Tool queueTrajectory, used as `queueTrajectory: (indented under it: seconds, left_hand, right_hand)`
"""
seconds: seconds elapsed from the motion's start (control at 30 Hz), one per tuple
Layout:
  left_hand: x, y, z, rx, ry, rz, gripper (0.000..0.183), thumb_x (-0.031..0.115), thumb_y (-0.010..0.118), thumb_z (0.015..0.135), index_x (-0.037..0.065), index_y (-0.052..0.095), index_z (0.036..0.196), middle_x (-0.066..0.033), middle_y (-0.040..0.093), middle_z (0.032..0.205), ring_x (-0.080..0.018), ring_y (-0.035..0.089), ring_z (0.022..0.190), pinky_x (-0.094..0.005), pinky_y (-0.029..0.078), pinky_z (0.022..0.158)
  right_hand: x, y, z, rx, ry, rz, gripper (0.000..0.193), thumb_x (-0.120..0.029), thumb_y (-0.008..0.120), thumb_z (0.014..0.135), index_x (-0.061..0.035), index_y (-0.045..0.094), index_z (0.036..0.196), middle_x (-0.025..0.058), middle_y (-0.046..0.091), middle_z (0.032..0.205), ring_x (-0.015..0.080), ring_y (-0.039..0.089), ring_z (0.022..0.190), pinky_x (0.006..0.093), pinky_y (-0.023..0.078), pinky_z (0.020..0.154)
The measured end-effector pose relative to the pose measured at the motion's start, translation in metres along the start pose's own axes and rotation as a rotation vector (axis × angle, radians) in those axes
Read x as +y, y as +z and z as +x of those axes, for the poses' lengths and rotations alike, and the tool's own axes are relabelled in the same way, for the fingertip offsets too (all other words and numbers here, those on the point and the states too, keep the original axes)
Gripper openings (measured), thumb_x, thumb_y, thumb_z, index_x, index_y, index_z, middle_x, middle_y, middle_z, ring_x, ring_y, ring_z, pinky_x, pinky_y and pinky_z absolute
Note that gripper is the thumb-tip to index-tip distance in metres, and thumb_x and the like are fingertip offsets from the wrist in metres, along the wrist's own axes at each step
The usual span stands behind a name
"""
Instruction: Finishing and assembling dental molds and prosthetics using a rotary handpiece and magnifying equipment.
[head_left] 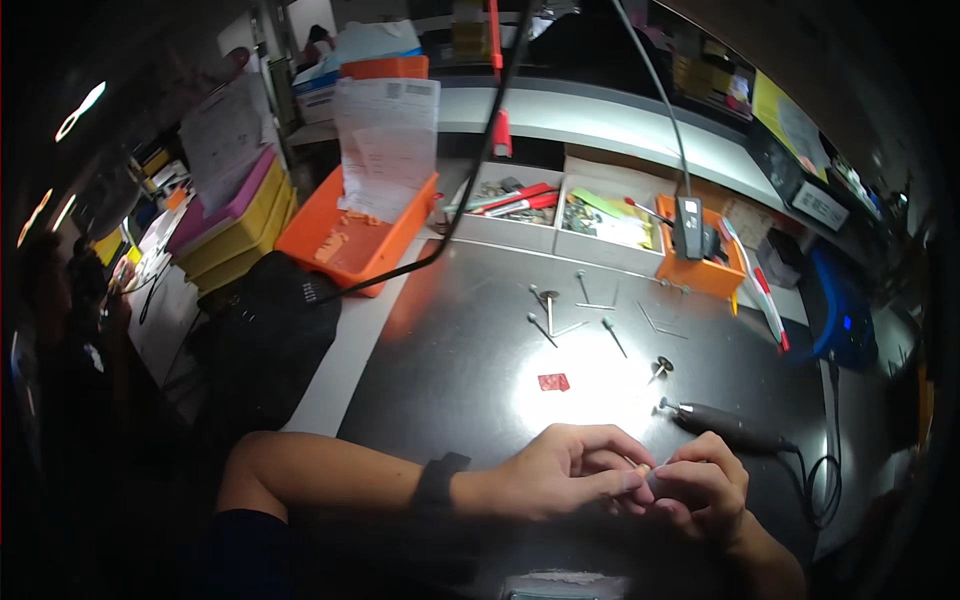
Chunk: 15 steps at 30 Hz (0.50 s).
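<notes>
My left hand (565, 475) and my right hand (708, 487) meet over the near part of the dark work surface (440, 390). Between the left thumb and fingers is a small orange piece (641, 470), mostly covered by the fingertips. The right fingers are pinched around a small pale grey piece (653, 483) pressed against it; its kind cannot be made out. Right of my hands lies a black rotary tool handpiece (730, 428) with a small bit at its tip. Beyond the hands a small red patch (553, 382) lies under bright light.
Several thin mounted bits (614, 336) and a disc on a shank (661, 368) are scattered farther back. An orange bin (375, 240) with orange pieces and papers stands back left. White trays (607, 245), an orange box (705, 275) and a blue device (840, 310) line the back and right.
</notes>
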<state>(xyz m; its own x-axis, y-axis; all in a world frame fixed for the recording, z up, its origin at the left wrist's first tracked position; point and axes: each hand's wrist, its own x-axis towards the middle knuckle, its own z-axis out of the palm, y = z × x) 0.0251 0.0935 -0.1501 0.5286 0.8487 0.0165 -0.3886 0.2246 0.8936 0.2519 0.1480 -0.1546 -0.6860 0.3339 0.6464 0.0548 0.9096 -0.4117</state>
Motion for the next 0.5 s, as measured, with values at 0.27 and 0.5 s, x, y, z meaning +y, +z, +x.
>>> queueTrajectory:
  seconds: [0.27, 0.5]
  left_hand:
    - [0.0, 0.0, 0.008, 0.084, 0.048, 0.126, 0.023, 0.012, 0.057, 0.094, -0.001, 0.057, 0.112, -0.0081, 0.065, 0.092, -0.0124, 0.064, 0.083, -0.0244, 0.052, 0.074]
    - [0.001, 0.003, 0.007, 0.129, 0.07, 0.101, 0.023, 0.011, 0.058, 0.093, -0.003, 0.058, 0.112, -0.0072, 0.064, 0.092, -0.0105, 0.061, 0.081, -0.0244, 0.049, 0.072]
  right_hand:
    - [-0.004, 0.003, 0.004, 0.028, 0.084, -0.044, 0.031, -0.011, 0.075, 0.073, -0.003, 0.063, 0.1, 0.0141, 0.059, 0.089, 0.024, 0.063, 0.074, 0.0312, 0.052, 0.06]
    - [-0.009, 0.0, 0.005, 0.015, 0.119, 0.039, 0.028, -0.006, 0.073, 0.075, -0.0033, 0.063, 0.1, 0.013, 0.058, 0.092, 0.0209, 0.062, 0.071, 0.0294, 0.052, 0.061]
